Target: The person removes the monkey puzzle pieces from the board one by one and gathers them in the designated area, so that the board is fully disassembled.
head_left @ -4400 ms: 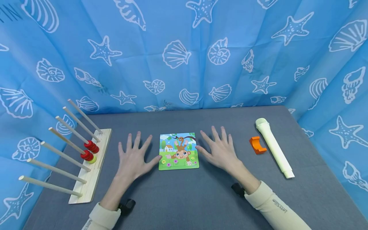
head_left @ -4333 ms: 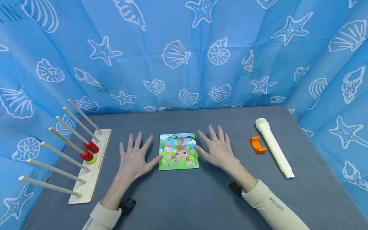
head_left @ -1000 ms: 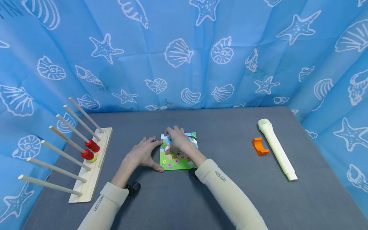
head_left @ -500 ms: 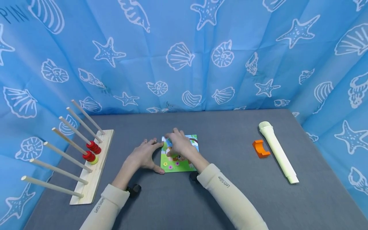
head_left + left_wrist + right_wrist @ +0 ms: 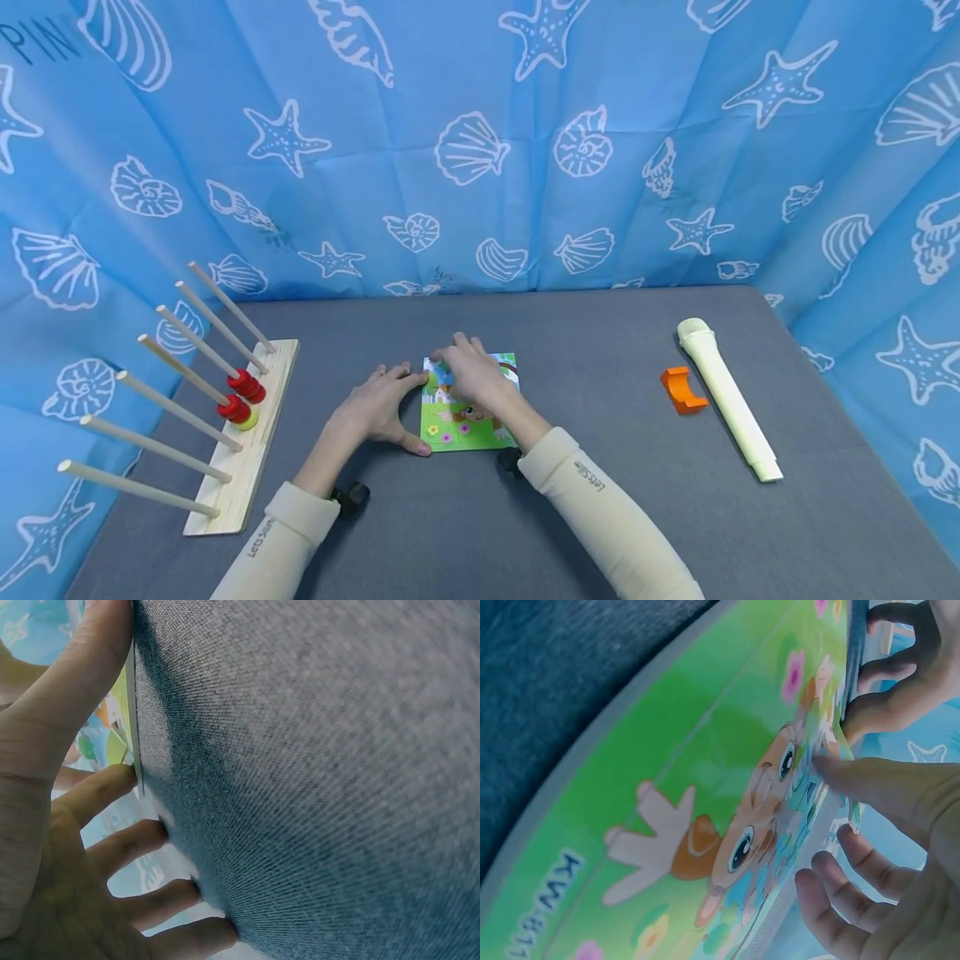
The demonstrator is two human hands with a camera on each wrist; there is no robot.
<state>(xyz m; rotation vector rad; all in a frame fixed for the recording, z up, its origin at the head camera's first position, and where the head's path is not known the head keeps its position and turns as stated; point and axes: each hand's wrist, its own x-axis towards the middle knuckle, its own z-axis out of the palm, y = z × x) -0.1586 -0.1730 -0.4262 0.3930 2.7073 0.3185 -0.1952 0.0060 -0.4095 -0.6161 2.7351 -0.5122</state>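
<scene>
- The left hand (image 5: 375, 406) is spread wide, thumb and index finger bracing the left edge of the monkey jigsaw puzzle (image 5: 450, 435); it clasps nothing.
- The right hand (image 5: 472, 372) bends over the puzzle's far-left part, thumb on its face and fingers partly curled; I cannot tell whether it pinches anything.
- The puzzle lies mid-table on grey cloth (image 5: 600, 517). With only its left edge braced, a sideways push from the right hand could slide or swivel it.
- A fingertip catching a seam could knock parts loose; the low right cuff (image 5: 551, 450) might brush the near-right corner.
- Well apart: left, a wooden peg rack (image 5: 262, 425); right, an orange curved block (image 5: 682, 392) and a pale microphone (image 5: 727, 400).
</scene>
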